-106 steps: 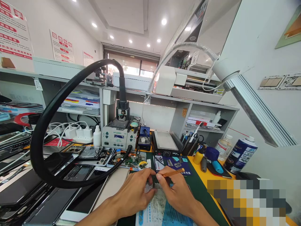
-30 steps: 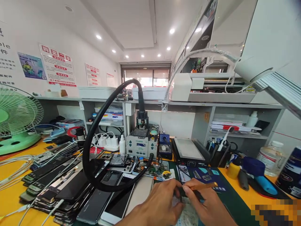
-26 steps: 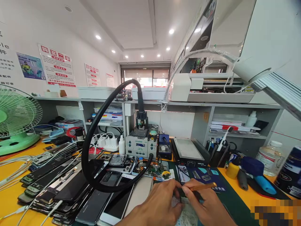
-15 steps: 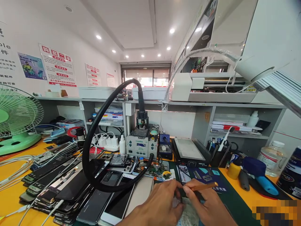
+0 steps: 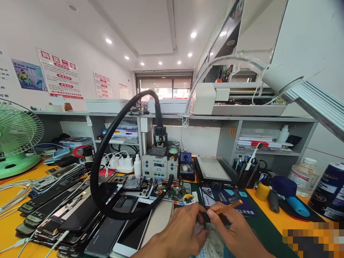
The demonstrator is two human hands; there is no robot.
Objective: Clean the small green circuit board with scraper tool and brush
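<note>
Left hand: the left hand is low at centre, fingers curled in, pinching a small dark part over the printed sheet.
Right hand: the right hand grips a copper-coloured tool, tip meeting that part.
Beyond: phones stacked left, black hose looping to the rework station.

White wall poster with red heading: large red Chinese characters across the top, smaller lines beneath too small to read. Two further white-and-red wall posters and the yellow-and-black sticker on the white machine carry print, all illegible. Labels on the dark blue spray can, the clear plastic bottle and the grey rework station display cannot be made out.
</note>
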